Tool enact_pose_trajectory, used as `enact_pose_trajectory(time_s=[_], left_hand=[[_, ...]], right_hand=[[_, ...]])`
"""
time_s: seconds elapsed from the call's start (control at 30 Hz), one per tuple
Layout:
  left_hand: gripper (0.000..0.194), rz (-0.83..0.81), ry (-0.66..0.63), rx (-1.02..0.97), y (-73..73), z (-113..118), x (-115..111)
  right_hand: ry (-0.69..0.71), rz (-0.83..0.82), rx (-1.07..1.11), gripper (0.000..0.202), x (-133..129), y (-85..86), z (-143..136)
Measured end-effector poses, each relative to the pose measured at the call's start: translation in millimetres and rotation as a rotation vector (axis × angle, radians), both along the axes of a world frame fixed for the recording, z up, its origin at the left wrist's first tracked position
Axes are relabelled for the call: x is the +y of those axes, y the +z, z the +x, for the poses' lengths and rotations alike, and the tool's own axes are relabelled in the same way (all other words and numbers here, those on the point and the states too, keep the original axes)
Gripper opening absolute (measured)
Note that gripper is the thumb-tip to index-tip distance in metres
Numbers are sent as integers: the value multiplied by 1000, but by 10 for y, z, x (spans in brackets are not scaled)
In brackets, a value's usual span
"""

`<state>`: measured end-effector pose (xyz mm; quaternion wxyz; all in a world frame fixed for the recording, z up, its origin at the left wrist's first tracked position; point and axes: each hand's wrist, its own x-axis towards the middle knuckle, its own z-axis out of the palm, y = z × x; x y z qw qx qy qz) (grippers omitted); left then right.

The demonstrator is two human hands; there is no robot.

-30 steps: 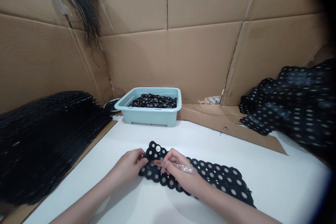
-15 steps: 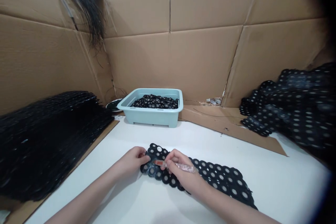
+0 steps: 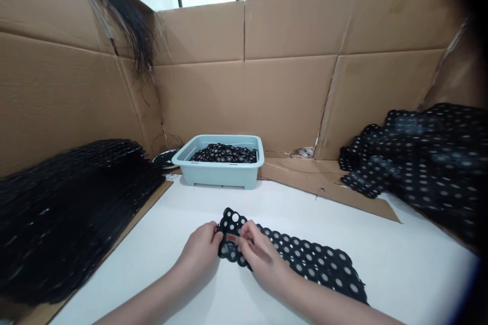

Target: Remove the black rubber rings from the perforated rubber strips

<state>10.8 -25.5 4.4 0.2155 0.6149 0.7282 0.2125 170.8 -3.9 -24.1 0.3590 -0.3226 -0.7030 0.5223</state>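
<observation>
A strip of joined black discs with pale round centres (image 3: 316,259) lies across the white table and runs off to the lower right. My left hand (image 3: 202,249) pinches its left end between thumb and fingers. My right hand (image 3: 265,259) is closed over the strip near that end, gripping a slim pen-like tool (image 3: 231,237). Only the tool's reddish part shows, pointing left toward my left thumb; its tip is too small to make out, and the fingers cover the handle.
A pale blue basin (image 3: 221,175) holding similar black disc pieces stands at the back. To the left is a tall stack of glossy black sheets (image 3: 76,213). A heap of dotted black material (image 3: 427,157) lies at right. Cardboard walls (image 3: 290,96) enclose the table.
Both hands have drawn closer together at the strip's left end. The clear handle of the tool, visible before, is now hidden by my right hand. The camera view has shifted slightly.
</observation>
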Motion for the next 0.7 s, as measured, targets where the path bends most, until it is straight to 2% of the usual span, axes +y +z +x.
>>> enact_pose_trajectory(time_s=[0.1, 0.17, 0.37, 0.47, 0.6, 0.7], left_hand=[[19, 5, -38, 1, 38, 44, -51], [20, 2, -77, -11, 50, 21, -42], [13, 8, -197, -96, -4, -169, 92], [11, -5, -237, -179, -33, -224, 152], [18, -64, -286, -327, -63, -257, 212], [24, -72, -283, -389, -102, -274, 246]], right_hand=[[-39, 159, -122, 18, -57, 45, -44], [-39, 176, -155, 20, -68, 57, -56], [-47, 19, -144, 21, 53, 1, -12], [13, -48, -152, 21, 193, -1, 47], [76, -76, -132, 16, 354, 56, 119], [74, -54, -94, 10, 344, 106, 126]])
